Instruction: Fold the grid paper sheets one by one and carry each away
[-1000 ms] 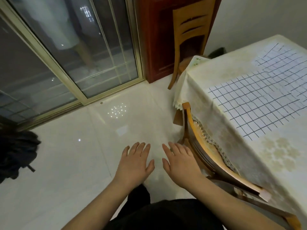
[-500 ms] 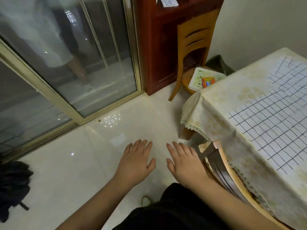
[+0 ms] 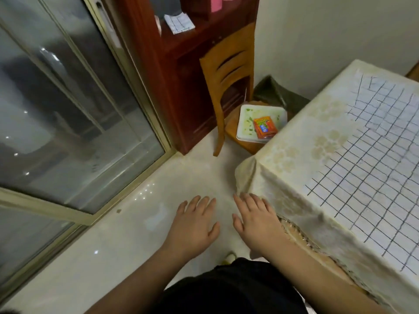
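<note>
flat, grid paper sheet lengthwise along table

Grid paper sheets on table, chair behind, cabinet beyond.

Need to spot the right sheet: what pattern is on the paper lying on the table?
White with a dark hand-drawn square grid, clearest in the head view.

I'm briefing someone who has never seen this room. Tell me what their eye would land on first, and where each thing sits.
First, the two bare hands, the left hand and right hand, held out open and empty over the pale floor at bottom centre. Next, the big grid paper lying flat on the cream tablecloth at right. Then the orange packet on a white tray on the wooden chair, and a folded grid sheet on the red cabinet's shelf.
</note>
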`<state>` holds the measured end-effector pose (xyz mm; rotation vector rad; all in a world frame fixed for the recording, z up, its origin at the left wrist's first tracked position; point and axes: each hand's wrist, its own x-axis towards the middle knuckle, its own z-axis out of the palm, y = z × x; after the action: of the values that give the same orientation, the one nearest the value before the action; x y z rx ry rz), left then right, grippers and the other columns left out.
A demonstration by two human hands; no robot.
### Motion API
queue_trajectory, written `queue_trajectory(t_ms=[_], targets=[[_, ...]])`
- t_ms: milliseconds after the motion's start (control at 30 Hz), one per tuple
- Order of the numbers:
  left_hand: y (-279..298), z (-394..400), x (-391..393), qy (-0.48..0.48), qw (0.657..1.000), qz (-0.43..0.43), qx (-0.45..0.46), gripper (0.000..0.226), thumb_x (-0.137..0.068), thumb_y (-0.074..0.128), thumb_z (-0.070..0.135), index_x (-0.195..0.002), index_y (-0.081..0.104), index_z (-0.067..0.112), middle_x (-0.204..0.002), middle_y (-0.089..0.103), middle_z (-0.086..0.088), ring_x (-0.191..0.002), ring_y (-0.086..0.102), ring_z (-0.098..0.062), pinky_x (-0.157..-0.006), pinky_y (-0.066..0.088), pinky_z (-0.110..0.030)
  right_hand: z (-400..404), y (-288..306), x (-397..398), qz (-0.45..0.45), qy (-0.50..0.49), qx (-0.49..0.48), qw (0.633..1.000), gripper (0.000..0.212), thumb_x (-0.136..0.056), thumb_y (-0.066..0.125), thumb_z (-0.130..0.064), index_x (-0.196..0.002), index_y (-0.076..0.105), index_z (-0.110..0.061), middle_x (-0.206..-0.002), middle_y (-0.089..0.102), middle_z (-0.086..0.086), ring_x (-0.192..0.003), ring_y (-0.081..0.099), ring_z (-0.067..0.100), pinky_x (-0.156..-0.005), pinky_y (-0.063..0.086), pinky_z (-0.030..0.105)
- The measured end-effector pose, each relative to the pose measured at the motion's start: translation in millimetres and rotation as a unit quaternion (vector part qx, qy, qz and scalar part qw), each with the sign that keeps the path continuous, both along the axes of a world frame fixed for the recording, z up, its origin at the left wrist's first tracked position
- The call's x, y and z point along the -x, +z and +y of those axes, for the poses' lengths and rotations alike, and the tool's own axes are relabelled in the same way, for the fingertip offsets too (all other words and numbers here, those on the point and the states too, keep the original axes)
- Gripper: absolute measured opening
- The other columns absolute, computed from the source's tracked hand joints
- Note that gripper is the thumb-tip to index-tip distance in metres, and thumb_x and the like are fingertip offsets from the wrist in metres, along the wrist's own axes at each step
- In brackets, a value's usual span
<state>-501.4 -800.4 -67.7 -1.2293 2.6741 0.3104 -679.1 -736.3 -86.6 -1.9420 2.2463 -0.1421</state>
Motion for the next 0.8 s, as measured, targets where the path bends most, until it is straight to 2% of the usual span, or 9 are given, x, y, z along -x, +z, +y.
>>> queue_trajectory(t_ms=[67,100,200,267,367,533,733,800], targets=[[3.4,-23.3,19.7,-0.032,0.999,-0.012,-0.011,0.076,-0.086,0.007,0.053,-0.152,0.019,0.019,-0.157,0.027,-0.003,-0.144,0.023,-0.022,-0.115,0.02,-0.045,-16.5,0.8,14.2,-0.007,-0.021,0.002,1.0,0.055,-0.089,0.035,-0.043,-0.127,0.062,-0.014,-0.12,0.067,0.007,-0.112,0.063,0.028,-0.092,0.053,0.047],[4.5,-34.2,29.7,-0.043,0.999,-0.014,-0.008,0.075,-0.085,0.007,0.053,-0.152,0.02,0.019,-0.156,0.027,-0.003,-0.143,0.023,-0.022,-0.115,0.021,-0.045,-22.5,1.3,20.6,-0.01,-0.034,0.002,0.999,0.055,-0.089,0.034,-0.043,-0.128,0.062,-0.014,-0.121,0.066,0.007,-0.113,0.062,0.028,-0.093,0.052,0.047],[6.9,-62.1,60.4,-0.083,0.997,-0.01,0.005,0.067,-0.088,0.026,0.051,-0.143,0.041,0.016,-0.142,0.049,-0.005,-0.131,0.044,-0.023,-0.105,0.038,-0.045,-33.9,1.4,37.1,-0.013,-0.079,0.008,0.997,0.055,-0.089,0.034,-0.042,-0.127,0.062,-0.013,-0.122,0.066,0.008,-0.114,0.062,0.029,-0.093,0.052,0.047],[5.0,-80.6,79.8,-0.115,0.993,0.009,0.01,0.063,-0.088,0.031,0.05,-0.139,0.046,0.016,-0.137,0.054,-0.004,-0.127,0.048,-0.022,-0.101,0.042,-0.045,-39.8,0.9,46.5,-0.012,-0.112,0.003,0.994,0.056,-0.087,0.035,-0.041,-0.126,0.063,-0.013,-0.122,0.066,0.009,-0.111,0.063,0.028,-0.091,0.052,0.045],[3.5,-105.2,109.3,-0.169,0.985,0.02,0.013,0.066,-0.089,0.026,0.051,-0.144,0.04,0.017,-0.143,0.048,-0.002,-0.132,0.042,-0.022,-0.105,0.037,-0.045,-47.6,-2.1,60.1,-0.004,-0.166,-0.007,0.986,0.056,-0.087,0.036,-0.043,-0.127,0.063,-0.014,-0.122,0.067,0.008,-0.11,0.064,0.027,-0.091,0.051,0.043],[-5.8,-142.4,155.8,-0.252,0.967,0.025,0.007,0.064,-0.088,0.031,0.052,-0.137,0.051,0.016,-0.136,0.056,-0.002,-0.126,0.051,-0.022,-0.1,0.044,-0.044,-64.4,-6.4,80.9,0.003,-0.251,-0.013,0.968,0.055,-0.086,0.038,-0.042,-0.127,0.062,-0.015,-0.122,0.067,0.008,-0.11,0.064,0.029,-0.09,0.052,0.046],[-9.1,-200.1,205.7,-0.365,0.93,0.042,-0.017,0.072,-0.086,0.016,0.054,-0.147,0.036,0.02,-0.147,0.042,0.0,-0.136,0.036,-0.021,-0.112,0.029,-0.043,-104.1,-2.4,94.0,0.013,-0.376,-0.031,0.926,0.055,-0.084,0.038,-0.041,-0.122,0.066,-0.013,-0.118,0.068,0.009,-0.106,0.066,0.03,-0.086,0.053,0.047],[-6.9,-218.6,218.6,-0.396,0.917,0.052,-0.02,0.068,-0.085,0.024,0.053,-0.14,0.047,0.018,-0.14,0.052,-0.002,-0.129,0.045,-0.022,-0.105,0.038,-0.043,-117.4,-0.3,95.9,0.025,-0.407,-0.028,0.913,0.055,-0.084,0.037,-0.041,-0.122,0.066,-0.013,-0.117,0.069,0.009,-0.105,0.066,0.029,-0.086,0.053,0.047]])
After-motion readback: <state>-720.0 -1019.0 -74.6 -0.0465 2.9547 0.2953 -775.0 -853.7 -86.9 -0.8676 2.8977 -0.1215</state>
